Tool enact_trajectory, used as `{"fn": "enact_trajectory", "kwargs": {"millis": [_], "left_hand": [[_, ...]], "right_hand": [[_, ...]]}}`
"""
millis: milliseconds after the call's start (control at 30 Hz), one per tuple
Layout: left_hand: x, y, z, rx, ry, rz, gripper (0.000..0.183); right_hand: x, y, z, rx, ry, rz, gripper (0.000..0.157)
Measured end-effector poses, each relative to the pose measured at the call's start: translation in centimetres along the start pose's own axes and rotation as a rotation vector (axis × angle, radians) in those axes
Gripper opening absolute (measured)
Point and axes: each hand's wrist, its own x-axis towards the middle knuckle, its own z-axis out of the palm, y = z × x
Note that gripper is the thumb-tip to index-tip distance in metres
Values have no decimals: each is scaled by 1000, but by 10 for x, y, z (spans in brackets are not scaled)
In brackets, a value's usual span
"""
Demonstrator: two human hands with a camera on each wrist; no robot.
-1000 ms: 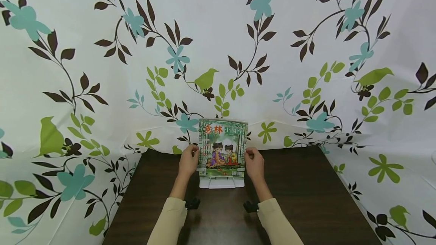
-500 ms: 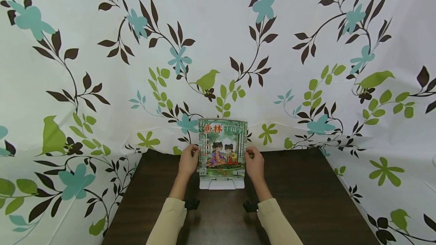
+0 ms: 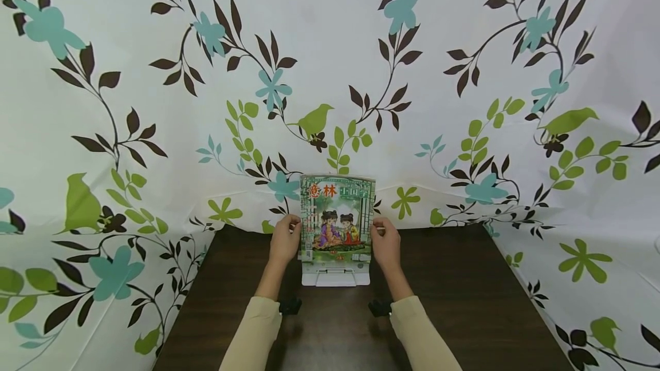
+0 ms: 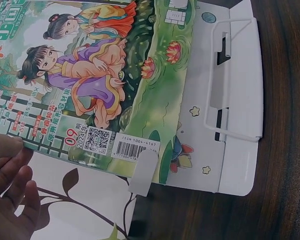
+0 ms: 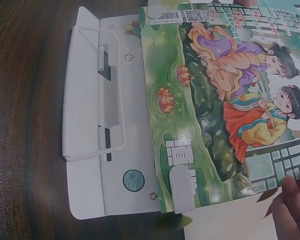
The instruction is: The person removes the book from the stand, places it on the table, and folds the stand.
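Observation:
A green illustrated magazine [image 3: 337, 216] leans upright against a white book stand [image 3: 336, 280], its cover facing me. My left hand [image 3: 285, 240] pinches the magazine's left edge, thumb on the cover in the left wrist view. On the opposite edge my right hand [image 3: 387, 243] grips it the same way. Below the cover's bottom edge a strip of the stand's printed back [image 4: 195, 135] shows, with a white wire bracket [image 4: 207, 80] in front. White tabs overlap both lower corners, the left tab [image 4: 143, 172] and the right tab [image 5: 182, 190].
The stand rests on a dark wood table [image 3: 464, 302], close to its back edge. Behind rises a white cloth [image 3: 330, 73] printed with leaves, birds and flowers. Dark wrist bands [image 3: 291, 306] sit at both sleeve cuffs.
Both hands have moved slightly up with the magazine. More of the white stand shows beneath its bottom edge, and the wire bracket now lies below the cover.

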Motion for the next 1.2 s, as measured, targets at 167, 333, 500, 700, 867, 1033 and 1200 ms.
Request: {"fn": "enact_trajectory", "kwargs": {"millis": [167,333,500,700,867,1033,1200], "left_hand": [[1,1,-3,-1,12,15,17],[5,7,-4,-2,15,22,18],[6,10,-5,-3,27,19,17],[5,10,-6,-13,29,11,16],[5,12,-5,-22,36,16,17],[4,15,-6,-8,41,20,18],[4,18,-7,13,44,20,20]], "right_hand": [[1,-1,0,20,6,-23,15],[3,-3,-4,43,14,-40,17],[3,-6,-4,27,17,-44,18],[2,-6,-2,17,27,-30,17],[2,-7,-4,24,29,-29,18],[1,-8,-6,29,36,-41,18],[2,-11,-6,17,43,-48,18]]}}
